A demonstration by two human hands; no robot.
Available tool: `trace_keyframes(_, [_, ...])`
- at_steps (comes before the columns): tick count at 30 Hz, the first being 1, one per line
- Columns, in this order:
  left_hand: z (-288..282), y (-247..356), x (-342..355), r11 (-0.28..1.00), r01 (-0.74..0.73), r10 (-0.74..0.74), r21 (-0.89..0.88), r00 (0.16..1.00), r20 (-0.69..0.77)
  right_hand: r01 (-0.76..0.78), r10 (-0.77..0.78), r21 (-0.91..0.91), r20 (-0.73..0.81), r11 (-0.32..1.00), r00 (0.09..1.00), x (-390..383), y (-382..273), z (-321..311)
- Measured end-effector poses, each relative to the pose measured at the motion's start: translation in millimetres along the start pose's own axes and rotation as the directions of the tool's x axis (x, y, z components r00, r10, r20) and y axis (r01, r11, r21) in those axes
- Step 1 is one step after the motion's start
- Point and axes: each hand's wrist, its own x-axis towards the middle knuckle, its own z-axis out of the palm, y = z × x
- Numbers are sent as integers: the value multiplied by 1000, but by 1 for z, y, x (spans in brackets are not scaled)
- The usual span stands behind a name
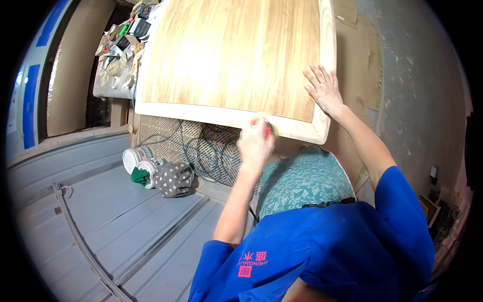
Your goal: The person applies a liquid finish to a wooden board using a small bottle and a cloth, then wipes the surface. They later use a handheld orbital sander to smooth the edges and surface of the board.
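Note:
A large wooden panel lies flat before me, with a brown grained middle and a paler frame around it. At the near edge my left hand is closed around a small red and yellowish item, which meets the pale frame. Fingers and blur hide what kind of thing it is. My right hand rests on the panel's right border, fingers spread and nothing in them.
A cluttered side table with tools, small boxes and tape rolls stands at the far left. Below the panel are white buckets, a dotted grey cloth, a green cloth and dark loose cables. Brown cardboard lies on the right.

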Motion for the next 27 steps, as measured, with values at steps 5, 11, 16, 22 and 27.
trace_keyframes(5, [15, 59, -18, 936, -259, 284, -238, 956, 78, 26, -39, -89, -148, 996, 988, -2, 2, 16])
trace_keyframes(11, [-21, -47, 11, 996, 29, -30, -82, 1000, -9, -21, 6, -108, -135, 994, 991, -9, 8, 13])
trace_keyframes(16, [-56, -159, 50, 940, 342, -340, -9, 931, -136, -45, 18, -121, -214, 992, 977, -5, -5, 18])
trace_keyframes(22, [-36, -108, 23, 989, 113, -118, -96, 992, -45, -39, 26, -54, -227, 998, 973, 26, -72, 33])
trace_keyframes(27, [-41, -91, 27, 990, 2, -2, -139, 1000, 0, -4, 0, -18, -187, 1000, 982, 78, -138, 35])
